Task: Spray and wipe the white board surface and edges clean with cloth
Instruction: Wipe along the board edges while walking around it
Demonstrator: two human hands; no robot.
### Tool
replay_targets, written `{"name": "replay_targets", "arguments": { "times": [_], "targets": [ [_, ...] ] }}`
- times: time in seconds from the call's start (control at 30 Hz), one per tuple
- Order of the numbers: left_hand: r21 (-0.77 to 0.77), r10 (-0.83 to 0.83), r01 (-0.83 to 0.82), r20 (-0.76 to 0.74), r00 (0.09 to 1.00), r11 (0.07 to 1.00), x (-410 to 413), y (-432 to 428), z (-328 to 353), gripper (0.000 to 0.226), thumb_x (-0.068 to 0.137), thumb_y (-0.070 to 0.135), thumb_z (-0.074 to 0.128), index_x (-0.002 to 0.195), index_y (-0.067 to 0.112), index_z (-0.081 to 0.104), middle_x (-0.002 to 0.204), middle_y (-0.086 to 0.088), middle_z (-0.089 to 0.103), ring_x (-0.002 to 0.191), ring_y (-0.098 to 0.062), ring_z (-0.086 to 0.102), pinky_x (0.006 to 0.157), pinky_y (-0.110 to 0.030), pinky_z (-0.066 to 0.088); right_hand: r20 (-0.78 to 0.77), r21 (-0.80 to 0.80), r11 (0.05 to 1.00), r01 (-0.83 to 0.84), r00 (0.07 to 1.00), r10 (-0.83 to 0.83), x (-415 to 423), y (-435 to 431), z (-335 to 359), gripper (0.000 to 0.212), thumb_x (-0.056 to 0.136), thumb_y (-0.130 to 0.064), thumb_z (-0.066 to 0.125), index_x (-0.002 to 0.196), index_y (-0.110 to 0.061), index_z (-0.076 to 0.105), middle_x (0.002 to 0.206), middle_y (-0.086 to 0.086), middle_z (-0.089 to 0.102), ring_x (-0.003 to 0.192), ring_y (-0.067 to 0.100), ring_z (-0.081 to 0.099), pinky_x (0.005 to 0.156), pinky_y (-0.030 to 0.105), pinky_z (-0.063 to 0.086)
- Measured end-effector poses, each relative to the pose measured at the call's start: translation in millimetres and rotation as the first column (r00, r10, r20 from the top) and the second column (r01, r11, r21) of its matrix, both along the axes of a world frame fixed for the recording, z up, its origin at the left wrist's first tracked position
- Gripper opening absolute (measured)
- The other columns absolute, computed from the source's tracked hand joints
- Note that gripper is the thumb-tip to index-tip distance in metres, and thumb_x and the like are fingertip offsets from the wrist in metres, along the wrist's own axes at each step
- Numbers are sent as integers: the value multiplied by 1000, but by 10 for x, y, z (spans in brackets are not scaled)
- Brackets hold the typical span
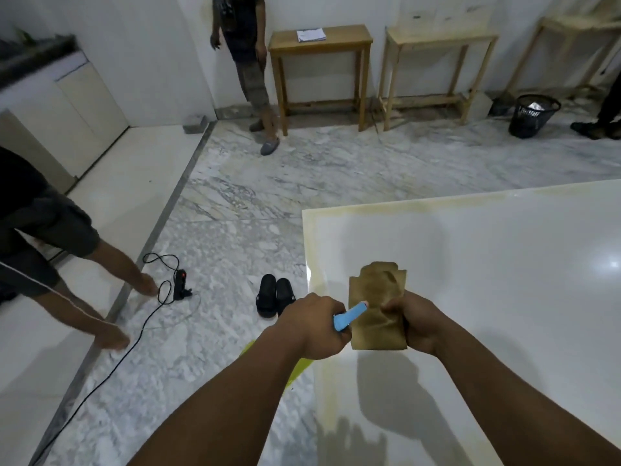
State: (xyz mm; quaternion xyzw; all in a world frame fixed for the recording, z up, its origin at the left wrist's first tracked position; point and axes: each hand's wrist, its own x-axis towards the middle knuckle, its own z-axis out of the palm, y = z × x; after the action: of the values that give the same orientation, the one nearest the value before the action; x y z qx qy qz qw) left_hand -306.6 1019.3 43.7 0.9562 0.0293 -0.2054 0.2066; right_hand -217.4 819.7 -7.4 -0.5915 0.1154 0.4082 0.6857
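Nearest to us, both forearms reach in over the near-left corner of the white board point(487, 264). The left hand point(316, 326) is clenched round the neck of a spray bottle point(349, 316), fingers wrapped tight. A sliver of the yellow-green body peeks out under the wrist, off the board's left edge. The blue nozzle points right, straight at the cloth point(376, 307), its tip touching or just short of the fabric; I cannot tell which. The right hand point(416, 322) pinches that tan cloth by its right side, thumb on top, holding it up flat above the board like a target. My read is that the cloth is being wetted first, and held out so the spray lands on fabric rather than floor.

The board itself is glossy white with a bright glare spot towards its right side and the shadows of both arms across it. A yellowish-brown band of grime runs along the left edge and the far edge, so the edges look like the real work, not yet wiped.

Just off the board's left edge, 2 black slippers point(274, 295) sit on the marble floor. Further left lies a power strip point(181, 285) with a red light, and a person's bare legs point(111, 280) beyond it. Past the far edge stands a wooden worktop point(319, 42) with papers, another person point(248, 62) beside it, and a black bin point(532, 114).
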Motion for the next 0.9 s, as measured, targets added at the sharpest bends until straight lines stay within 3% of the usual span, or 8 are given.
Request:
{"name": "replay_targets", "arguments": {
  "times": [0.17, 0.27, 0.37, 0.47, 0.57, 0.7, 0.9],
  "targets": [
    [78, -49, 47, 23, 999, 996, 306, 304, -101, 32, 94, 42, 58, 69, 25, 48, 69, 7, 48, 93, -29, 65, 88, -37, 53, 4, -74, 997, 18, 1000, -18, 187, 216, -22, 34, 93, -4, 46, 122, -10, 63, 114, 16, 71, 105, 35, 68, 89, 49, 56],
    [32, -39, 38, 41, 998, 999, 447, 566, -196, 27, 95, 46, 60, 80, 25, 54, 75, 6, 56, 84, -24, 62, 85, -35, 54, -41, -115, 990, 80, 996, -85, 258, 327, -114, 27, 92, -9, 51, 114, -9, 66, 112, 15, 72, 102, 33, 70, 85, 45, 57],
    [-35, -54, 54, -4, 999, 998, 550, 949, -321, 22, 97, 44, 60, 83, 27, 55, 90, 0, 67, 79, -23, 59, 81, -38, 55, -71, -193, 972, 137, 986, -153, 293, 494, -239, 33, 85, -4, 51, 116, -6, 62, 114, 14, 70, 103, 31, 69, 92, 46, 54],
    [-163, -37, 36, 2, 999, 986, 628, 1398, -416, 31, 97, 41, 61, 71, 29, 47, 74, 6, 56, 72, -22, 54, 71, -39, 51, -82, -270, 947, 172, 976, -200, 306, 759, -265, 40, 82, 1, 52, 121, -6, 59, 116, 19, 69, 105, 35, 69, 93, 50, 54],
    [-237, 8, 1, 37, 999, 972, 710, 1836, -393, 31, 96, 37, 63, 69, 30, 48, 70, 4, 54, 67, -22, 50, 67, -38, 45, -48, -344, 925, 161, 981, -189, 495, 1101, -254, 40, 83, -1, 56, 122, -4, 56, 115, 22, 69, 102, 39, 69, 91, 55, 54],
    [-288, 54, -39, 42, 998, 957, 755, 2367, -338, 21, 92, 36, 66, 83, 17, 66, 85, -9, 76, 75, -33, 71, 79, -51, 60, 7, -476, 871, 122, 991, -135, 699, 1592, -187, 38, 84, -1, 57, 122, 0, 52, 114, 24, 65, 102, 40, 66, 91, 55, 54],
    [-320, 52, -29, 64, 997, 947, 1001, 2700, -337, 28, 87, 40, 62, 87, 13, 68, 87, -12, 75, 78, -36, 72, 81, -56, 61, 159, -649, 755, 90, 987, 19, 1190, 1902, -27, 25, 87, -2, 52, 112, -4, 58, 101, 17, 66, 91, 34, 66, 82, 47, 58]
  ]
}}
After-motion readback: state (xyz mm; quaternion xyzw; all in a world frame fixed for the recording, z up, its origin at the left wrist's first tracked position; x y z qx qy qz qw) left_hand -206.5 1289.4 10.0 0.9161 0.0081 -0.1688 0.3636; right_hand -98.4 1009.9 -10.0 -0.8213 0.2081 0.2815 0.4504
